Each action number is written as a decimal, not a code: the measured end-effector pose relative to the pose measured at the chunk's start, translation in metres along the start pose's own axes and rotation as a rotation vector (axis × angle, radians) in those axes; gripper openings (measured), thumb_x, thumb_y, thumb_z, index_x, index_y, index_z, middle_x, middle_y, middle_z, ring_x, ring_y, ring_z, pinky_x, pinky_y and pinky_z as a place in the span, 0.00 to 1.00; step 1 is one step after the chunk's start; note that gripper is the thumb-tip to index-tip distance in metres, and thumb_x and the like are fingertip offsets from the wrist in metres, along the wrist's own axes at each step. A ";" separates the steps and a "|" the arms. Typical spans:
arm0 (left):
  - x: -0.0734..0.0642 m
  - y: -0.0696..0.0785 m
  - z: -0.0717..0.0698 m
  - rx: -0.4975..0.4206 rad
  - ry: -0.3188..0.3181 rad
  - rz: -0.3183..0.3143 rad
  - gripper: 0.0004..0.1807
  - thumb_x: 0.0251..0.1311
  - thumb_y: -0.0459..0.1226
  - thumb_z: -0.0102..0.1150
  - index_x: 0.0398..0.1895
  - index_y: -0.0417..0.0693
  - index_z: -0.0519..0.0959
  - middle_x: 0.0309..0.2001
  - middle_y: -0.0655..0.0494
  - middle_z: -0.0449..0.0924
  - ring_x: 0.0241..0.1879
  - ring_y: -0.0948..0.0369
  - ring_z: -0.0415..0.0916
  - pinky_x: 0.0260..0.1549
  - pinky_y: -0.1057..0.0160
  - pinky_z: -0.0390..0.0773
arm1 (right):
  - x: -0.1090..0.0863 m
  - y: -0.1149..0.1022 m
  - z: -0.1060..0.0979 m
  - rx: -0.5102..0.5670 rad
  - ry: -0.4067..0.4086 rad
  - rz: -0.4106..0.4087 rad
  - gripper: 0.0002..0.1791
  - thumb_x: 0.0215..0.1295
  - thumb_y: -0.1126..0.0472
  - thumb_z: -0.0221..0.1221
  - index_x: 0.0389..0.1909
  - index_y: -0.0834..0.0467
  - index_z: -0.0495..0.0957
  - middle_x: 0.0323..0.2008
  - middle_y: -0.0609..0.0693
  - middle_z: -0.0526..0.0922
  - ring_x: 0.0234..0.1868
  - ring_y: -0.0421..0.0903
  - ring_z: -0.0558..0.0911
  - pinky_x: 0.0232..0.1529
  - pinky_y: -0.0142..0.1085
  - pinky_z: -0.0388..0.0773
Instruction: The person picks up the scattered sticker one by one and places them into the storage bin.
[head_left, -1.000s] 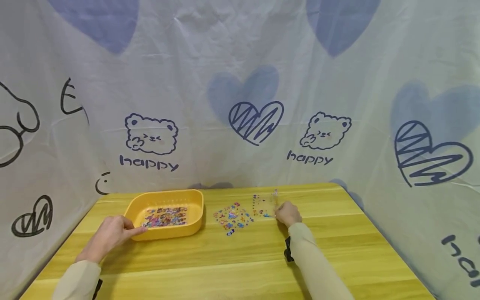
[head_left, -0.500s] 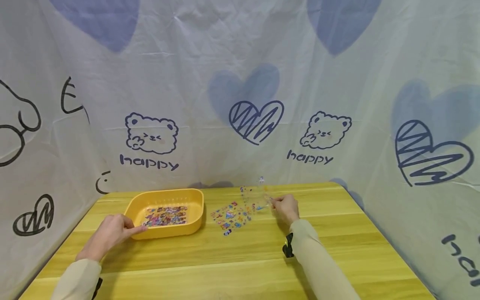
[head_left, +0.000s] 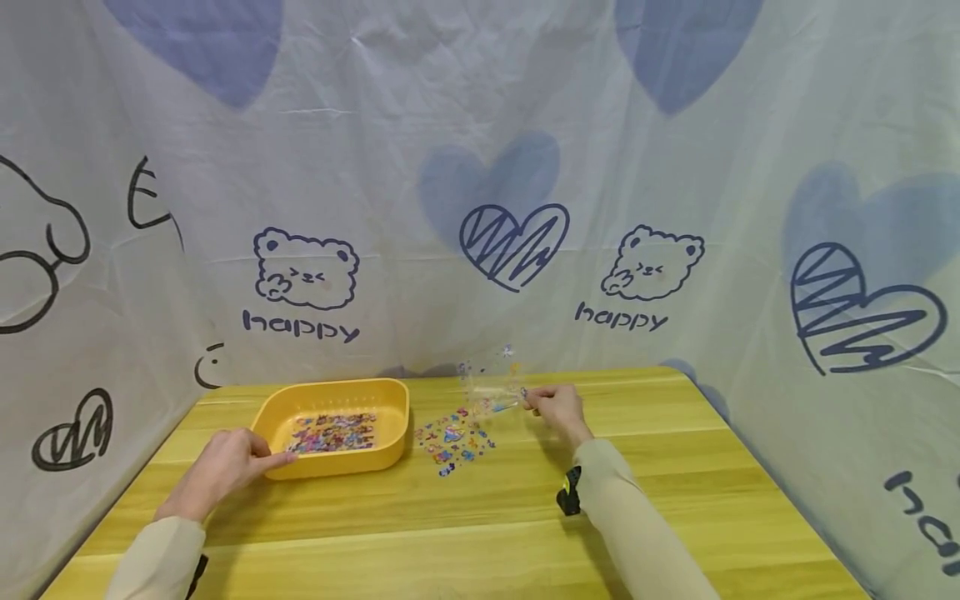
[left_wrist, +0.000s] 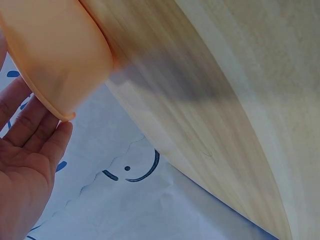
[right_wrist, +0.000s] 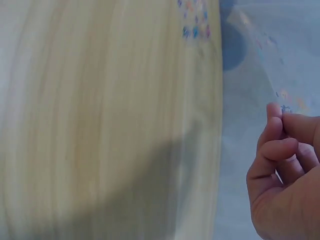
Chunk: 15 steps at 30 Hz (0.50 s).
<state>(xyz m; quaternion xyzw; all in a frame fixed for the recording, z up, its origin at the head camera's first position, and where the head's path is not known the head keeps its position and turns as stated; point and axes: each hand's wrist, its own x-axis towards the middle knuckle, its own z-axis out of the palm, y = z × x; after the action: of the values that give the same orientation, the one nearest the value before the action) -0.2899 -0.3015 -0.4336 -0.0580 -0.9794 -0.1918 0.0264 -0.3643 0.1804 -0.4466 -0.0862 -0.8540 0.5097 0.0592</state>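
My left hand [head_left: 213, 471] grips the near left rim of a yellow plastic basket [head_left: 337, 465], thumb over the edge. In the left wrist view its fingers [left_wrist: 32, 122] lie against the basket's outer wall. Inside the basket are colourful sticker sheets [head_left: 333, 432] with dense small prints. Between finger and thumb, my right hand [head_left: 558, 410] pinches the edge of a clear sticker sheet [head_left: 491, 408], raised and tilted above the table. The right wrist view shows the pinching fingertips [right_wrist: 274, 111] at the sheet's corner. A second clear sheet with colourful stickers [head_left: 453, 435] lies right of the basket.
All this is on a yellow wood-grain table [head_left: 450, 533]. Behind it and along both sides hangs a pale cloth [head_left: 420, 333] printed with hearts and bears, close to the table's far edge.
My right hand has lifted the clear sticker sheet off the table and carried it leftward, toward the basket. The second sheet has shifted slightly left. My left hand stays on the rim.
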 end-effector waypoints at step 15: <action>0.001 0.000 0.000 -0.017 -0.008 -0.013 0.28 0.53 0.62 0.65 0.24 0.44 0.85 0.21 0.58 0.76 0.24 0.61 0.65 0.22 0.66 0.61 | -0.009 -0.020 0.026 0.137 -0.130 -0.002 0.11 0.68 0.58 0.61 0.44 0.59 0.86 0.38 0.53 0.86 0.38 0.46 0.80 0.28 0.33 0.72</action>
<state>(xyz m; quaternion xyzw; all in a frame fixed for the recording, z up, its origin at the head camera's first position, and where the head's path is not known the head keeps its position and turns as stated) -0.2905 -0.3016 -0.4335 -0.0524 -0.9781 -0.2003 0.0209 -0.3620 0.1468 -0.4412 -0.0476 -0.8192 0.5715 0.0099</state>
